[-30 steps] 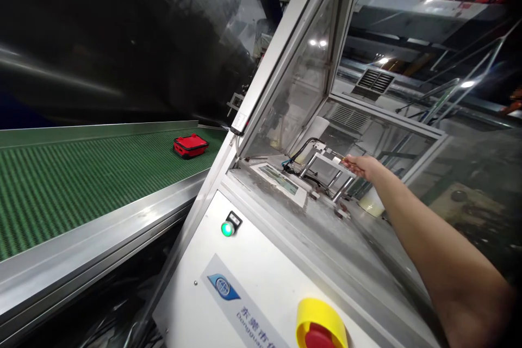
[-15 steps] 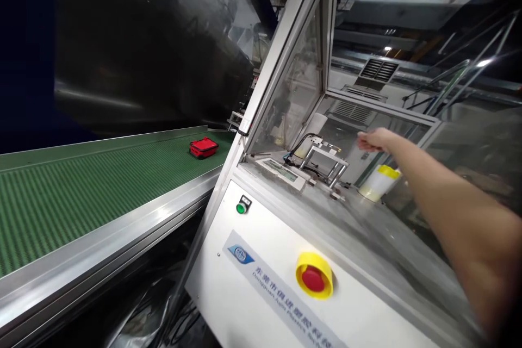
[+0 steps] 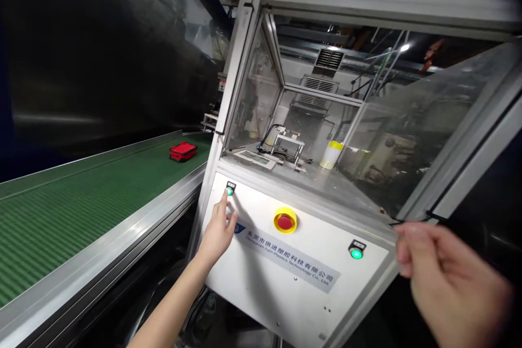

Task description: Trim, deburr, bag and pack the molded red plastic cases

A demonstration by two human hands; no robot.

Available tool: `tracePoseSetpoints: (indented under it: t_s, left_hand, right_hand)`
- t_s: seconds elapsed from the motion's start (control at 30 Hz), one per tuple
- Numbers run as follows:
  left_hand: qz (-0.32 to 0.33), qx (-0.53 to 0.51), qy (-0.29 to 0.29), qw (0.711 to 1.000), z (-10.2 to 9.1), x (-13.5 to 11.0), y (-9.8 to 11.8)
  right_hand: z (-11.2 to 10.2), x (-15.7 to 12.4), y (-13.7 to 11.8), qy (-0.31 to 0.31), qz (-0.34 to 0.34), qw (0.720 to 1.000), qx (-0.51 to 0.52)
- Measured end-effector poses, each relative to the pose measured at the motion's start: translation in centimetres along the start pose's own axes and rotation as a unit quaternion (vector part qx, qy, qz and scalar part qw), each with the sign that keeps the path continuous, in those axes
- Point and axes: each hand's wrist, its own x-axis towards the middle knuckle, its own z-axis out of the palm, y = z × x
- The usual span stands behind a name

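Observation:
My left hand (image 3: 218, 228) reaches up to the white control panel (image 3: 310, 250). Its index finger is stretched onto the lit green button (image 3: 229, 191) at the panel's left end, and it holds nothing. My right hand (image 3: 444, 277) hangs blurred at the panel's right corner with curled fingers pressed together; I cannot make out what is in them. A second green button (image 3: 356, 253) sits just left of that hand. Between the two buttons is a red emergency stop with a yellow ring (image 3: 284, 221). Above the panel, a small metal fixture (image 3: 287, 147) with cables stands inside the clear enclosure.
A green conveyor belt (image 3: 81, 201) with metal side rails runs along the left and carries a red case (image 3: 182, 151) at its far end. A white cup with a yellow top (image 3: 331, 155) stands on the machine deck. A clear guard panel (image 3: 428, 130) slants across the right.
My right arm has pulled back out of the enclosure to the panel's right corner. My left hand has come into view and reached the left green button. The view has backed away from the machine.

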Motion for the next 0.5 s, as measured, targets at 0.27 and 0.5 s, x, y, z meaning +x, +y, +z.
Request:
tracePoseSetpoints:
  t_s: [0.27, 0.5]
  left_hand:
    - [-0.013, 0.032, 0.029, 0.999, 1.8, 0.7, -2.0]
    - [-0.033, 0.012, 0.074, 0.997, 3.1, 1.9, -2.7]
  right_hand:
    - [6.2, -9.8, 16.5, -0.072, -0.009, 0.99, -0.123]
    - [7.9, -10.5, 18.2, -0.057, -0.071, 0.98, -0.175]
